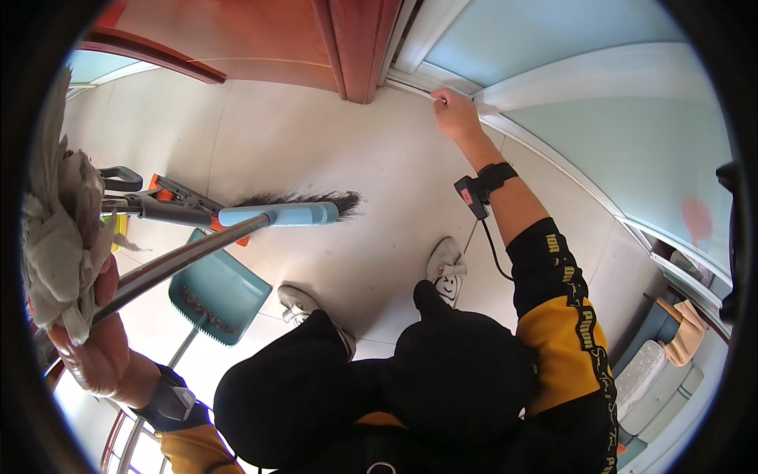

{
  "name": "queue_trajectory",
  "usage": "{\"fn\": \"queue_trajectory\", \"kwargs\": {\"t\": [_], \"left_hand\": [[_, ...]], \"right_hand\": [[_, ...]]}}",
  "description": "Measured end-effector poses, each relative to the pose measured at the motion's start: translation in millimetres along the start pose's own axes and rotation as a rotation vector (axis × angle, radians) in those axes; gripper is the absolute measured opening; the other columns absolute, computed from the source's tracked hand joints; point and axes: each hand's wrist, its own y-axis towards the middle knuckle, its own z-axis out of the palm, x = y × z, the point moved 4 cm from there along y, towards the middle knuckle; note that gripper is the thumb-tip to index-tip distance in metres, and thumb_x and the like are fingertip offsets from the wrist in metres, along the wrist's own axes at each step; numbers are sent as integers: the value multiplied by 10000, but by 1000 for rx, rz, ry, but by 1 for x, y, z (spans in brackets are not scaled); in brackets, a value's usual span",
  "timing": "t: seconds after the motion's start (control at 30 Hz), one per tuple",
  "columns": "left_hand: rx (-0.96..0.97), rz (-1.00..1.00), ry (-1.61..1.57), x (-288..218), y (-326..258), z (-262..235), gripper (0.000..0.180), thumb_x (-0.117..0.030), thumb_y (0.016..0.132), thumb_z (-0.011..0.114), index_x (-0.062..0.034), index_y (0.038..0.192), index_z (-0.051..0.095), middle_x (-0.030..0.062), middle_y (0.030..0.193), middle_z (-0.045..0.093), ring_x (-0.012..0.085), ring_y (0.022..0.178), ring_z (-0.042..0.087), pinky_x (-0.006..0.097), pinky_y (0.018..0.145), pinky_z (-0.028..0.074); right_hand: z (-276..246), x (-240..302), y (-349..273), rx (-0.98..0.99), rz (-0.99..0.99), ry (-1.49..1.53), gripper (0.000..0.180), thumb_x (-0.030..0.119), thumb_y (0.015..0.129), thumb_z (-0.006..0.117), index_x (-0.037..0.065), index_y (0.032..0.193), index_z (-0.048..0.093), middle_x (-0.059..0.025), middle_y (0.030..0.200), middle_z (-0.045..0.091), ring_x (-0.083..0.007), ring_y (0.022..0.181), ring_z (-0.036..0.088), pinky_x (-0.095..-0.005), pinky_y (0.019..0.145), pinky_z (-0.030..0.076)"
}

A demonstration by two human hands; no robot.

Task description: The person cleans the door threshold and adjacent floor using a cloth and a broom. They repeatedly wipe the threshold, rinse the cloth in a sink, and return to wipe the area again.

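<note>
Left hand (96,357) grips a broom (189,257), right hand (456,115) curls at the door (592,88), its hold unclear.

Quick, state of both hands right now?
Left hand: closed on the broom handle; grey mop strands hide part of it.
Right hand: fingers curled beside the white-framed frosted door; can't tell if gripping.

a light-blue-headed broom (264,219) with dark bristles and a slanting metal handle, a ragged grey cloth mop head (67,229) bunched beside the broom's upper handle, and a white-framed, frosted-glass door (600,83) right of the broom's head.
</note>
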Motion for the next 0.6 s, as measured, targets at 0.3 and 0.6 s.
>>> {"fn": "queue_trajectory", "kwargs": {"t": [0.3, 0.6], "left_hand": [[-140, -87, -144, 6, -1, -20, 677, -422, 862, 571, -61, 1380, 327, 164, 1382, 382, 314, 1270, 391, 468, 1081, 257], [-43, 35, -219, 6, 7, -7, 704, -366, 893, 544, 50, 1386, 261, 186, 1442, 284, 329, 1345, 264, 502, 1116, 164]], "right_hand": [[1, 1, 9, 95, 252, 385, 240, 167, 814, 484, 110, 999, 626, -163, 868, 652, -340, 815, 620, -415, 760, 482], [17, 18, -13, 162, 101, 205, 313, 192, 816, 526, 155, 1121, 585, -147, 804, 652, -294, 742, 626, -377, 692, 495]]}}
